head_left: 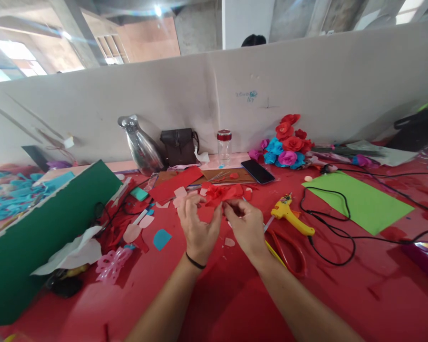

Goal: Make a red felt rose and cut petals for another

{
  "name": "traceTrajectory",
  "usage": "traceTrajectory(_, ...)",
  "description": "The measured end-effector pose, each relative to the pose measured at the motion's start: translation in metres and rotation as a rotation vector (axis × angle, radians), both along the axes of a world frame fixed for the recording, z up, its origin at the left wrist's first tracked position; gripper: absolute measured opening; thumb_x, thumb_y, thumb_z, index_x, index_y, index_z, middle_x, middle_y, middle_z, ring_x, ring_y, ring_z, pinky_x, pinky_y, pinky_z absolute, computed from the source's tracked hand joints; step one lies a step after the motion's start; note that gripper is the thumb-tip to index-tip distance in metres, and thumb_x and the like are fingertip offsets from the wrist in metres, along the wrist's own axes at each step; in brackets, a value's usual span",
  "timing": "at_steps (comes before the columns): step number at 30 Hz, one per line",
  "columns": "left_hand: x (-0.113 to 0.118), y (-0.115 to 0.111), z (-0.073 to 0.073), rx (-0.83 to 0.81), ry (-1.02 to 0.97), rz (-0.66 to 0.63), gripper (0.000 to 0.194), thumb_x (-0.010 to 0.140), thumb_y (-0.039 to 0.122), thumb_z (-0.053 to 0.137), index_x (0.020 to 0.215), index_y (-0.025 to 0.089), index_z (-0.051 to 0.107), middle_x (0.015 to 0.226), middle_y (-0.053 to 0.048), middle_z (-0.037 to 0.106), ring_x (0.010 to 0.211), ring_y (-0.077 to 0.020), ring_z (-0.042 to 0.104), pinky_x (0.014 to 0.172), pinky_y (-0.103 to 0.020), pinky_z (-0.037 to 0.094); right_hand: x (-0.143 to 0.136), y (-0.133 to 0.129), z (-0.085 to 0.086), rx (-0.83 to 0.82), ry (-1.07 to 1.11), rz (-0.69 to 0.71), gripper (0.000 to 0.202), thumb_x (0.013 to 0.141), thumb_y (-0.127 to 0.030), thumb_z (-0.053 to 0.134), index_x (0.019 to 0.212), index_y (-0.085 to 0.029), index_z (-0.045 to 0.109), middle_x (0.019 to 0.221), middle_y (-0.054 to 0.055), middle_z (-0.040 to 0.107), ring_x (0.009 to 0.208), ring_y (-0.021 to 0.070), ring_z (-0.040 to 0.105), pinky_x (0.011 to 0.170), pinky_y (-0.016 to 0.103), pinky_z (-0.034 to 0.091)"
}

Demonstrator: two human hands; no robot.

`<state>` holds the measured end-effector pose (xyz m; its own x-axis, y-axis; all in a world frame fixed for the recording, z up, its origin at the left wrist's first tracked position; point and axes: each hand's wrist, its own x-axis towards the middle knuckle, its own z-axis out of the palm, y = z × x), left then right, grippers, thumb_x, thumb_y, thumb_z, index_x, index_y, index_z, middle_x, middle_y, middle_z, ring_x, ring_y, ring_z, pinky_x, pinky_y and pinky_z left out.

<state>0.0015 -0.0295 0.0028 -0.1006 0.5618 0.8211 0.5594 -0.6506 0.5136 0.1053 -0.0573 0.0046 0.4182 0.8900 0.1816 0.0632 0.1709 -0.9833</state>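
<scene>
Over the middle of the red table, both hands hold a piece of red paper flower (219, 192), its ruffled edge showing just beyond the fingers. My left hand (199, 230), with a dark band at its wrist, curls its fingers and thumb around the paper's left side. My right hand (247, 230) pinches the near edge between thumb and fingertips. Part of the paper is hidden by the fingers. Right of my right hand lies a yellow glue gun (290, 216), with red-handled scissors (294, 256) close by. Pink petals (131, 232) and a blue petal (161, 239) lie to the left.
A finished-looking bunch of paper flowers (288, 145) sits at the back, beside a phone (257, 171) and glass jar (224, 147). A steel flask (139, 145) and brown bag (179, 147) stand behind. Black cable (342, 228) crosses green paper (367, 202). A green box (57, 237) stands left.
</scene>
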Motion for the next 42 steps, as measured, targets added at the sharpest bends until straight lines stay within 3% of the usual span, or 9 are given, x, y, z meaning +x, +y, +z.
traceTrajectory(8, -0.007, 0.006, 0.007, -0.083, -0.032, -0.019, 0.009, 0.081, 0.021, 0.062, 0.09, 0.021, 0.06, 0.09, -0.003, 0.062, 0.086, -0.0182, 0.055, 0.078, -0.033, 0.044, -0.001, 0.0, 0.002, -0.048, 0.064, 0.056, 0.021, 0.072, -0.038, 0.063, 0.068, -0.018, 0.067, 0.057, -0.001, 0.063, 0.052, 0.0129, 0.053, 0.05, 0.024, 0.041)
traceTrajectory(14, -0.007, 0.0, 0.007, 0.09, 0.129, -0.044, 0.03, 0.075, 0.022, 0.069, 0.102, 0.022, 0.056, 0.1, -0.006, 0.06, 0.102, -0.0227, 0.053, 0.092, -0.042, 0.041, -0.002, 0.0, 0.001, -0.023, 0.083, 0.023, 0.021, 0.072, -0.037, 0.062, 0.068, -0.017, 0.066, 0.059, 0.0, 0.065, 0.055, 0.0133, 0.055, 0.053, 0.025, 0.043)
traceTrajectory(17, -0.001, -0.004, 0.001, 0.138, -0.016, 0.012, 0.035, 0.071, 0.021, 0.07, 0.1, 0.022, 0.051, 0.101, -0.006, 0.055, 0.103, -0.0229, 0.052, 0.09, -0.042, 0.041, -0.003, -0.001, 0.001, -0.007, 0.112, 0.016, 0.023, 0.073, -0.039, 0.064, 0.072, -0.017, 0.067, 0.062, 0.002, 0.067, 0.057, 0.0141, 0.057, 0.055, 0.026, 0.045)
traceTrajectory(20, 0.007, -0.008, -0.006, -0.089, -0.356, -0.074, 0.027, 0.074, 0.023, 0.065, 0.096, 0.021, 0.051, 0.097, -0.004, 0.053, 0.094, -0.0187, 0.052, 0.084, -0.036, 0.043, -0.002, -0.003, 0.001, 0.004, 0.134, 0.007, 0.026, 0.074, -0.042, 0.065, 0.076, -0.016, 0.068, 0.064, 0.001, 0.066, 0.06, 0.0144, 0.058, 0.057, 0.026, 0.045)
traceTrajectory(25, 0.017, -0.006, -0.004, -0.812, -0.8, -0.623, 0.021, 0.067, 0.03, 0.072, 0.081, 0.017, 0.064, 0.087, -0.004, 0.063, 0.082, -0.0154, 0.058, 0.078, -0.029, 0.046, -0.001, -0.002, -0.001, 0.02, 0.214, 0.011, 0.027, 0.075, -0.044, 0.066, 0.08, -0.018, 0.068, 0.074, 0.002, 0.069, 0.069, 0.0164, 0.062, 0.061, 0.026, 0.048)
traceTrajectory(28, 0.017, -0.004, -0.001, -0.986, -1.001, -0.74, 0.021, 0.06, 0.03, 0.078, 0.071, 0.016, 0.067, 0.079, -0.003, 0.065, 0.077, -0.014, 0.059, 0.075, -0.027, 0.047, -0.001, 0.001, -0.004, 0.055, 0.26, 0.021, 0.025, 0.075, -0.044, 0.067, 0.078, -0.019, 0.066, 0.071, 0.001, 0.067, 0.065, 0.0146, 0.06, 0.059, 0.025, 0.049)
traceTrajectory(31, 0.016, -0.004, -0.001, -1.166, -1.035, -0.826, 0.022, 0.06, 0.033, 0.079, 0.07, 0.016, 0.07, 0.073, -0.003, 0.065, 0.07, -0.0126, 0.058, 0.069, -0.026, 0.047, -0.001, 0.001, -0.006, 0.066, 0.315, 0.048, 0.026, 0.075, -0.045, 0.067, 0.079, -0.019, 0.065, 0.069, 0.0, 0.064, 0.061, 0.0141, 0.058, 0.054, 0.025, 0.049)
traceTrajectory(33, 0.016, -0.004, -0.002, -1.199, -1.043, -0.879, 0.023, 0.06, 0.034, 0.08, 0.072, 0.017, 0.07, 0.074, -0.002, 0.066, 0.07, -0.0126, 0.058, 0.067, -0.025, 0.048, -0.001, 0.001, -0.005, 0.06, 0.316, 0.055, 0.027, 0.076, -0.046, 0.067, 0.08, -0.019, 0.065, 0.069, 0.0, 0.063, 0.06, 0.0144, 0.057, 0.052, 0.025, 0.048)
traceTrajectory(42, 0.006, 0.004, -0.002, -0.981, -0.982, -0.91, 0.023, 0.049, 0.024, 0.085, 0.064, 0.019, 0.068, 0.066, 0.001, 0.066, 0.064, -0.0114, 0.059, 0.071, -0.027, 0.049, -0.004, -0.001, 0.0, 0.175, 0.167, 0.164, 0.022, 0.079, -0.042, 0.063, 0.076, -0.021, 0.065, 0.068, 0.0, 0.065, 0.067, 0.0152, 0.058, 0.064, 0.027, 0.049)
